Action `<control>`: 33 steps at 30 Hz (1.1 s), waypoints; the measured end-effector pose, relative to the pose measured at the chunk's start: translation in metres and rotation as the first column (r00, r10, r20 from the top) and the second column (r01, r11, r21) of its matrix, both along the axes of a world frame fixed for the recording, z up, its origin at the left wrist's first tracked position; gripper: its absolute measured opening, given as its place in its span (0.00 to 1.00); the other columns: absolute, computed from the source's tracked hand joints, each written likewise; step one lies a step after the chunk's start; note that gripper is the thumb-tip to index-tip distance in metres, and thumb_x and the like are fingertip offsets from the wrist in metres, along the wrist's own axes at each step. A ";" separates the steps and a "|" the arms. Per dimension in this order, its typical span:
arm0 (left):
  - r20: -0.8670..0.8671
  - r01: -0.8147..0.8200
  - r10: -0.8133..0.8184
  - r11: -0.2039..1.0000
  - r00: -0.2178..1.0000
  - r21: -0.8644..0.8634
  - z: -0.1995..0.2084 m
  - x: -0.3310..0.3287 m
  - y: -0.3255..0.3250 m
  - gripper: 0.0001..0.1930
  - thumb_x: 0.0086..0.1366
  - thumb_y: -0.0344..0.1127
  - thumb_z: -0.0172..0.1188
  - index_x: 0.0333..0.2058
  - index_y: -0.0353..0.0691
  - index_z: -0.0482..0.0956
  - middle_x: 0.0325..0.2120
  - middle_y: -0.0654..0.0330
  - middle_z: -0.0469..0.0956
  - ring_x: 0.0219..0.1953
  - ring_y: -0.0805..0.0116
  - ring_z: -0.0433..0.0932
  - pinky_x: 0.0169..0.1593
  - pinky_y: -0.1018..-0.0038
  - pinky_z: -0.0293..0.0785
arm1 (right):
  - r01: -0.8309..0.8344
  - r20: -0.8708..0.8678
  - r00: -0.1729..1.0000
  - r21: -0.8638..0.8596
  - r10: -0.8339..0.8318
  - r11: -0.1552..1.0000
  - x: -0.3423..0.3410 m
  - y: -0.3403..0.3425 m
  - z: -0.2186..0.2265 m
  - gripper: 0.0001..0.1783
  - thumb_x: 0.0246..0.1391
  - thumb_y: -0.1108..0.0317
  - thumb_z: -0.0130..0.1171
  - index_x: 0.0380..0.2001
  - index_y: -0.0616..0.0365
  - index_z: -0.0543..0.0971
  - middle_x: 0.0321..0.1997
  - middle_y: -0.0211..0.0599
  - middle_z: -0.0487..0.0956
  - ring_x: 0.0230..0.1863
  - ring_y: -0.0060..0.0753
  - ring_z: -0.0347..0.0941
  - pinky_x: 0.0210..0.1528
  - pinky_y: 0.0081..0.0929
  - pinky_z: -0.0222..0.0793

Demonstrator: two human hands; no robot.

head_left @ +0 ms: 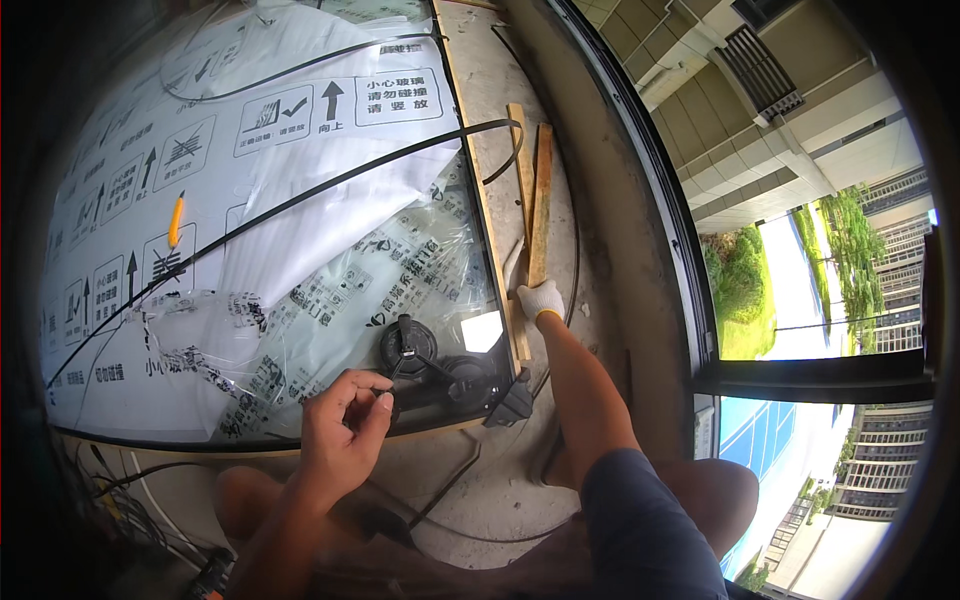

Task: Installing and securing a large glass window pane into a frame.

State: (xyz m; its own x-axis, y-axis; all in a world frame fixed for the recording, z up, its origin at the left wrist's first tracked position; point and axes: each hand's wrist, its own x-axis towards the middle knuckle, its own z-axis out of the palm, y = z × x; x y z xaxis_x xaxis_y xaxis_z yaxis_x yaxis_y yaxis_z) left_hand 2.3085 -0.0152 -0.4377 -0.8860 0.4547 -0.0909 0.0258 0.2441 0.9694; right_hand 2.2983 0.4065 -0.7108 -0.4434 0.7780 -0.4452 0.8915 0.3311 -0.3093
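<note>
My right hand point(543, 300), in a white work glove, reaches out to the floor strip beside the glass. Its fingers close around the near end of a wooden strip point(541, 200). A second wooden strip point(518, 150) lies alongside it. My bare left hand point(350, 430) hovers over the near edge of the glass panel point(350, 275), its fingers curled and thumb against index finger. Something small and dark shows at that pinch, too little to name. Just beyond it a black double suction cup lifter point(408, 343) sits on the glass.
Printed white protective film point(290, 120) covers much of the panel, with an orange utility knife point(176, 220) on it. A black strap point(300, 195) crosses the film and overhangs the right edge. A window frame point(655, 200) stands on the right. Cables point(130, 500) lie at lower left.
</note>
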 end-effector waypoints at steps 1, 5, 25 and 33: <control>0.043 0.022 -0.021 1.000 0.999 -0.016 -0.002 -0.001 0.001 0.04 0.73 0.26 0.64 0.44 0.35 0.81 0.20 0.69 0.77 0.22 0.85 0.68 0.28 0.80 0.64 | 0.006 -0.030 1.000 0.036 -0.005 0.999 -0.001 0.003 0.004 0.34 0.53 0.51 0.69 0.54 0.67 0.78 0.52 0.62 0.86 0.55 0.57 0.85 0.59 0.45 0.79; 0.097 0.088 -0.083 0.995 0.992 -0.043 -0.016 -0.008 0.007 0.05 0.72 0.27 0.65 0.44 0.35 0.82 0.21 0.68 0.77 0.21 0.84 0.69 0.28 0.79 0.65 | 0.068 -0.395 0.899 -0.306 -0.192 0.950 0.018 0.003 0.037 0.19 0.55 0.60 0.66 0.41 0.67 0.80 0.33 0.44 0.85 0.29 0.38 0.83 0.36 0.37 0.80; 0.203 0.194 -0.168 0.974 0.965 -0.117 -0.182 0.039 0.084 0.24 0.74 0.43 0.64 0.55 0.30 0.67 0.45 0.35 0.80 0.49 0.34 0.81 0.52 0.52 0.76 | -0.365 -0.612 0.787 -0.357 0.080 0.860 0.194 -0.224 0.131 0.20 0.73 0.53 0.57 0.44 0.63 0.77 0.36 0.52 0.83 0.41 0.51 0.83 0.48 0.40 0.76; 0.219 0.520 -0.504 0.854 0.836 -0.021 -0.167 0.139 0.139 0.21 0.73 0.39 0.66 0.55 0.34 0.70 0.50 0.39 0.82 0.53 0.36 0.82 0.54 0.53 0.77 | 0.001 -0.593 0.767 -0.381 -0.245 0.925 0.172 -0.104 0.154 0.23 0.70 0.53 0.65 0.53 0.63 0.76 0.39 0.36 0.82 0.34 0.26 0.79 0.40 0.27 0.76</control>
